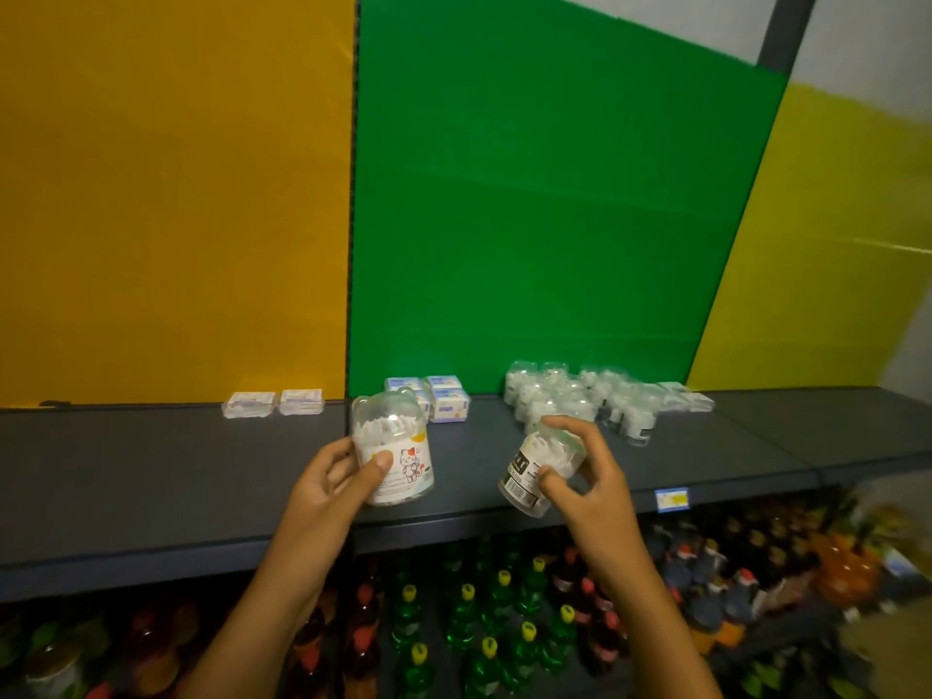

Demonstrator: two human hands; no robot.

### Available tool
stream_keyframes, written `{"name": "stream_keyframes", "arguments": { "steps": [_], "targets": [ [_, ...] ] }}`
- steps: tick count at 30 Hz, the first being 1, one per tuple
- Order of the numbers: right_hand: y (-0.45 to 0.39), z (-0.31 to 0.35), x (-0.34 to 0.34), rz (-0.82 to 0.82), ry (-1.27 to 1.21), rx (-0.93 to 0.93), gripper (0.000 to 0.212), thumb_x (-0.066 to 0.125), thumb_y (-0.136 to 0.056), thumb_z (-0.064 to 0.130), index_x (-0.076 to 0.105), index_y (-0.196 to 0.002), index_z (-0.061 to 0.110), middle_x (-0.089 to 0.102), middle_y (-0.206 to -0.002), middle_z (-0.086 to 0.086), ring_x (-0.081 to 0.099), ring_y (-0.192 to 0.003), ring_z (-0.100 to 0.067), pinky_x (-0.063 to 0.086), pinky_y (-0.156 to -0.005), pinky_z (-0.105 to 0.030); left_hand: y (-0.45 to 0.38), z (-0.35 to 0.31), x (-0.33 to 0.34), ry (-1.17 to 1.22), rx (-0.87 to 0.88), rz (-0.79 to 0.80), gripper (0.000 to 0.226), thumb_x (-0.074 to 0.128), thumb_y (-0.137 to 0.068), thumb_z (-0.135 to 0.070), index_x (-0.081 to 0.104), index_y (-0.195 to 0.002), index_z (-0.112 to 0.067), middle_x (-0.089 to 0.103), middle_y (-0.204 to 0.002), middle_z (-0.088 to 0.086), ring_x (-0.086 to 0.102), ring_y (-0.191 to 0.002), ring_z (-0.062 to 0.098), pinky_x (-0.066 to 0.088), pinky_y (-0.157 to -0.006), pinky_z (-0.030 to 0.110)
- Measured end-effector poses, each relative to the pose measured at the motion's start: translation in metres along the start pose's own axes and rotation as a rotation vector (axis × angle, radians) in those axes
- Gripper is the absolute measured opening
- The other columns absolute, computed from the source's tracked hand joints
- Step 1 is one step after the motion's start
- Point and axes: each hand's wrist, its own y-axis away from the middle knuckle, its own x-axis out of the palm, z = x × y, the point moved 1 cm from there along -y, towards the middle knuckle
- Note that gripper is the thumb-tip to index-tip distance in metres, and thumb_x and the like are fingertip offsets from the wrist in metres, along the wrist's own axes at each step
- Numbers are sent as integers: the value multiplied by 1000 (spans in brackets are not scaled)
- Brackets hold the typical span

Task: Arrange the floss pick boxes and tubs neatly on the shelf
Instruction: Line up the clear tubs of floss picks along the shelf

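Two clear plastic tubs of white floss picks are in hand above the dark grey shelf (151, 471): the left hand (330, 476) grips an upright cat-label tub (393, 446), the right hand (580, 476) clasps a tilted black-label tub (534, 471) reading "FLOSS". Behind, a loose cluster of tubs (580, 396) looks untidy, so most sorting seems left. Four blue-white boxes (439, 401) sit stacked; two flat clear boxes (272, 402) lie further left. Other print is illegible.
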Motion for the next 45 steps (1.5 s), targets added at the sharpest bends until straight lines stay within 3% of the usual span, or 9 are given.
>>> {"name": "stream_keyframes", "arguments": {
  "steps": [5, 11, 19, 25, 27, 32, 36, 41, 45],
  "targets": [
    [-10, -3, -32, -45, 33, -15, 39, 60, -85, -10, 61, -114, 18, 66, -103, 6, 65, -83, -1, 51, -66, -16, -17, 6, 31, -12, 14, 66, 50, 69, -76, -32, 57, -122, -18, 70, -116, 2, 65, -110, 17, 48, -97, 37],
    [-37, -30, -60, -72, 106, -26, 31, 63, -87, -3, 62, -109, 18, 66, -104, 5, 64, -88, -10, 54, -70, -21, -50, 25, 65, -12, 39, 97, 51, 66, -77, -29, 51, -126, -27, 71, -112, -3, 66, -105, 11, 55, -79, 20],
    [-108, -78, -87, -99, 187, -33, 27, 66, -89, 4, 63, -109, 21, 65, -108, 15, 63, -95, -7, 52, -71, -19, -127, 49, 109, -38, 90, 111, 62, 65, -75, -33, 44, -133, -40, 71, -108, -8, 67, -98, 2, 53, -73, 16],
    [-165, -100, -108, -126, 191, -49, 25, 70, -87, 13, 63, -111, 18, 66, -105, 9, 64, -89, -5, 51, -69, -15, -187, 62, 147, -54, 133, 113, 53, 62, -87, -10, 44, -131, -33, 71, -90, -22, 64, -86, -13, 48, -65, 6],
    [-175, -109, -116, -134, 179, -38, 27, 72, -86, 16, 63, -111, 17, 67, -104, 8, 66, -89, -7, 53, -69, -18, -201, 68, 158, -61, 134, 133, 53, 63, -86, -9, 44, -130, -31, 71, -92, -25, 64, -87, -12, 49, -67, 7],
    [-190, -130, -141, -147, 201, -5, 27, 72, -85, 18, 63, -110, 17, 67, -104, 11, 66, -91, -8, 53, -68, -18, -224, 84, 185, -47, 117, 198, 61, 71, -75, -17, 45, -130, -24, 66, -113, -7, 67, -101, 7, 55, -76, 18],
    [-207, -140, -158, -157, 193, -18, 25, 69, -88, 14, 62, -112, 18, 65, -112, 6, 65, -97, -7, 51, -71, -14, -236, 84, 204, -77, 124, 234, 64, 74, -68, -23, 46, -125, -28, 64, -118, -8, 65, -106, 8, 55, -84, 22],
    [-225, -148, -176, -130, 149, -29, 23, 68, -89, 15, 63, -112, 18, 65, -111, 5, 64, -94, -4, 50, -69, -13, -237, 81, 231, -118, 170, 225, 63, 71, -76, -3, 43, -128, -24, 61, -118, -2, 67, -98, 6, 53, -71, 15],
    [-242, -154, -193, -79, 126, -57, 23, 67, -90, 11, 62, -112, 13, 64, -111, 5, 63, -90, 6, 47, -66, -7, -230, 78, 257, -118, 220, 213, 75, 69, -78, 6, 41, -138, -29, 64, -114, -3, 69, -99, 14, 55, -77, 20]
  ]
}}
